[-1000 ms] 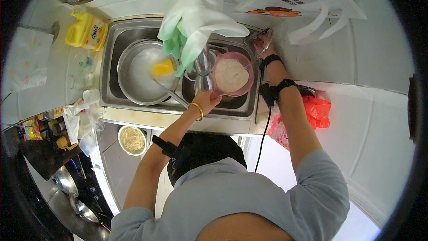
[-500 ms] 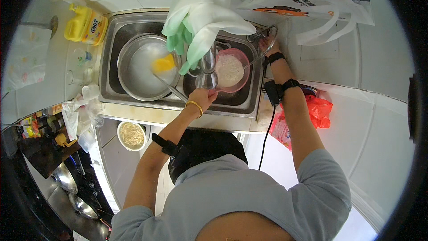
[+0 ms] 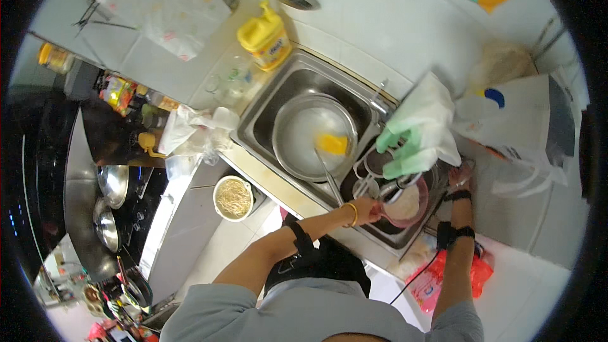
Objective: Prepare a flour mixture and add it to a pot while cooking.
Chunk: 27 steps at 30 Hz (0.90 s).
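My left hand (image 3: 366, 211) is closed at the near-left edge of a pink bowl (image 3: 423, 199), fingers against its rim. The bowl holds a whitish mass and stands in the right sink basin. A metal tap and green-and-white rubber gloves (image 3: 423, 130) partly cover that basin. My right hand (image 3: 461, 176) is on the counter side, right of the sink, blurred, beside the gloves; its fingers are unclear. In the left basin, a big metal bowl (image 3: 283, 111) of cloudy water holds a yellow object (image 3: 332, 144), with a long metal handle (image 3: 329, 180) leaning over the rim.
A yellow detergent bottle (image 3: 266, 41) stands behind the sink's left corner. At the right are a white carrier bag (image 3: 516, 111) and red plastic bags (image 3: 427, 288). Below the counter sits a white bucket (image 3: 220, 208) of pale strands. The stove (image 3: 136, 209) is farther left.
The whole view has turned and shifted, so the sink now sits tilted and farther right. My left hand stays by the pink bowl's near-left edge; my right hand stays right of the sink.
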### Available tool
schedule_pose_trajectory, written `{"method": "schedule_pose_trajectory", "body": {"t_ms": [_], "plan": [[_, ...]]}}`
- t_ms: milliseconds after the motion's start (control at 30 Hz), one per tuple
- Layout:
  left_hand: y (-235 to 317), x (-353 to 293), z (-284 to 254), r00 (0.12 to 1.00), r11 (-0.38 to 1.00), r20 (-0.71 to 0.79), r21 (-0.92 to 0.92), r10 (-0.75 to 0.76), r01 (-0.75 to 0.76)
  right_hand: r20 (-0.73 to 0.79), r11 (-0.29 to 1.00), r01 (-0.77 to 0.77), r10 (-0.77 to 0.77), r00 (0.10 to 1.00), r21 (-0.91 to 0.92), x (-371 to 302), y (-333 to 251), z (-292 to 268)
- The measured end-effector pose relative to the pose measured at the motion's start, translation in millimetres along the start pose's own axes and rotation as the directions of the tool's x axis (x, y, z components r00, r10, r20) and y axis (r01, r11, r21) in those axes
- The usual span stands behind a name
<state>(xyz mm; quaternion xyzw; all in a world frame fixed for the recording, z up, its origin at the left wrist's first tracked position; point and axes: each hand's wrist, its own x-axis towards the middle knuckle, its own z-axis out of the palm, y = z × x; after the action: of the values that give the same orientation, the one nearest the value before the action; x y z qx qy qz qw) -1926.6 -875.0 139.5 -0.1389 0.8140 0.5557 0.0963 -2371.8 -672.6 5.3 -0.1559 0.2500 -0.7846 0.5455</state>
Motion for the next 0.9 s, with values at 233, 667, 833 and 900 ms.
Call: {"method": "schedule_pose_trajectory", "body": {"t_ms": [233,667,833,900], "plan": [[-4.6,-17.8,-5.4,0.999,0.997,0.031,0.068,0.037,-0.039,-0.624,0.961,0.011,-0.187,0.758,-0.275,3.7,13.1,70.6],[6.8,-191.9,-61.7,0.987,0.991,0.150,0.114,0.052,-0.069,-0.769,0.867,-0.116,-0.359,0.530,-0.484,-82.0,89.4,280.9],[-29.1,-298.7,-57.2,0.999,0.999,-0.036,-0.031,0.023,-0.024,-0.585,0.751,-0.047,-0.472,0.660,-0.659,-106.6,133.2,360.0],[-41.1,-329.6,-51.2,0.981,0.995,-0.194,-0.097,0.012,-0.032,-0.532,0.756,-0.004,-0.457,0.713,-0.655,-110.3,148.0,402.8]]}}
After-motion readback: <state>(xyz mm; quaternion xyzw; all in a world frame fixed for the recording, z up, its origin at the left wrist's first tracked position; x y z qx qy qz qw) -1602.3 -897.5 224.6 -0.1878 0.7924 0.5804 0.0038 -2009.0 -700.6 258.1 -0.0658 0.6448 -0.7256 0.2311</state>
